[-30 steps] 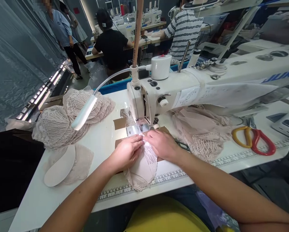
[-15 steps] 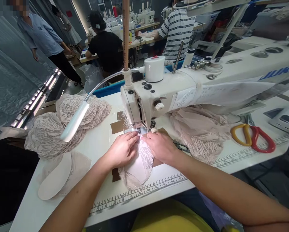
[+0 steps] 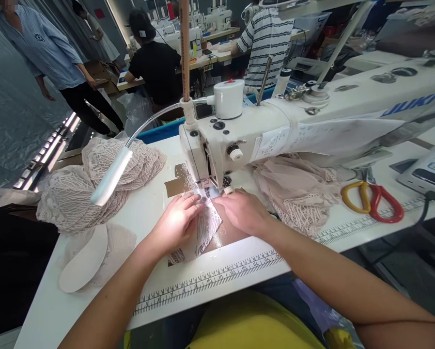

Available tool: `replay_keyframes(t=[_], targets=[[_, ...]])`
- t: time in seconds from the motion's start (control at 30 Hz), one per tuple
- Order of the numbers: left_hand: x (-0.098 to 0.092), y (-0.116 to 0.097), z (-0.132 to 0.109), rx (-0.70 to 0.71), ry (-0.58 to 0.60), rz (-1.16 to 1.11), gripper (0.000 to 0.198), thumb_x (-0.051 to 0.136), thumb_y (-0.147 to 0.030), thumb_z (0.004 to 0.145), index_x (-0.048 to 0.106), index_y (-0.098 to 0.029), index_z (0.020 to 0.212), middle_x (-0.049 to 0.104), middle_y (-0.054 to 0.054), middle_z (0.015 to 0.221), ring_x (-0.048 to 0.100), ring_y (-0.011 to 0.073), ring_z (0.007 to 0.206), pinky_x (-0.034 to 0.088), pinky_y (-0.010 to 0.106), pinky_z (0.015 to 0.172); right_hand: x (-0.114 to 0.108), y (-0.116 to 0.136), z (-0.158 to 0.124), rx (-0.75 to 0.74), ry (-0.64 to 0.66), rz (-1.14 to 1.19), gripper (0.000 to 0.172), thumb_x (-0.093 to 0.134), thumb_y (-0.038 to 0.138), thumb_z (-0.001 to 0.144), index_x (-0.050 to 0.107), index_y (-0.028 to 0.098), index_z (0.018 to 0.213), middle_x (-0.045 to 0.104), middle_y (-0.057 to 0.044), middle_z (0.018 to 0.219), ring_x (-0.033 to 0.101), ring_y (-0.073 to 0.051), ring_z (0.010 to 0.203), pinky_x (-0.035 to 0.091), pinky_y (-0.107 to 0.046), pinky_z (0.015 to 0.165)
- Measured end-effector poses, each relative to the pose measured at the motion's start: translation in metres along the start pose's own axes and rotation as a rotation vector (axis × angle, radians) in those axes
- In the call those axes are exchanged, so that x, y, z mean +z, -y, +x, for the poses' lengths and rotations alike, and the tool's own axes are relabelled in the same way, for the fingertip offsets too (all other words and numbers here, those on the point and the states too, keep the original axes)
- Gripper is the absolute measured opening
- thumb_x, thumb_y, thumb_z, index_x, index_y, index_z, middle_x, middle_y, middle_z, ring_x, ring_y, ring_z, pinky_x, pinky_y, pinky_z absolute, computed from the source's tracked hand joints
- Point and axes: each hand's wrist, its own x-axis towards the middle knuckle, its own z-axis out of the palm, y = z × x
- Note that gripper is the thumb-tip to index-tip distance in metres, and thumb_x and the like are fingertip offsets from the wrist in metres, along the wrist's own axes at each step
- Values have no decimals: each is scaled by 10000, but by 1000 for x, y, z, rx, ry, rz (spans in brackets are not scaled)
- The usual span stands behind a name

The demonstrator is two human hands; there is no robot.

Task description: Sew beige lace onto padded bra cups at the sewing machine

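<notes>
A pale lace piece (image 3: pixel 203 231) lies on the white table in front of the needle of a white sewing machine (image 3: pixel 239 135). My left hand (image 3: pixel 177 220) rests on the lace's left side, fingers pressed down on it. My right hand (image 3: pixel 241 211) presses its right side, fingertips close to the presser foot (image 3: pixel 210 186). Both hands hold the lace flat against the table, its far edge at the needle.
A heap of lace pieces (image 3: pixel 94 184) and a white foam cup (image 3: pixel 85 259) lie at the left under a gooseneck lamp (image 3: pixel 110 177). More lace (image 3: pixel 297 191) lies right of the machine, then yellow and red scissors (image 3: pixel 372 201). Other people work at machines behind.
The lace has moved up towards the needle between my hands, and less of it hangs over the ruler tape at the table's front. Both hands shifted slightly forward with it.
</notes>
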Motion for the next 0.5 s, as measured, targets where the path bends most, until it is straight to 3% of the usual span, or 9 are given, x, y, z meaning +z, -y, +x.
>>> replay_keyframes(t=[0.17, 0.3, 0.5], targets=[[7, -22, -6, 4, -30, -66, 222, 510, -246, 889, 642, -151, 1041, 653, 119, 1049, 586, 250, 973, 483, 414, 853, -14, -1, -3, 26, 62, 79, 324, 450, 141, 873, 690, 227, 1073, 690, -33, 960, 584, -178, 874, 396, -265, 724], [22, -25, -4, -44, -70, -51, 232, 426, -208, 927, 636, -167, 836, 635, 83, 813, 557, 204, 761, 465, 359, 695, -30, 2, -11, -12, 152, 102, 285, 452, 175, 890, 706, 220, 1012, 688, -41, 952, 594, -178, 863, 403, -260, 694], [26, -23, -6, -79, -142, -118, 193, 430, -173, 904, 588, -176, 793, 617, 69, 757, 542, 199, 724, 447, 348, 672, -24, 13, -31, -169, 146, 153, 339, 457, 135, 881, 632, 190, 1165, 667, -62, 957, 577, -185, 899, 405, -288, 756]])
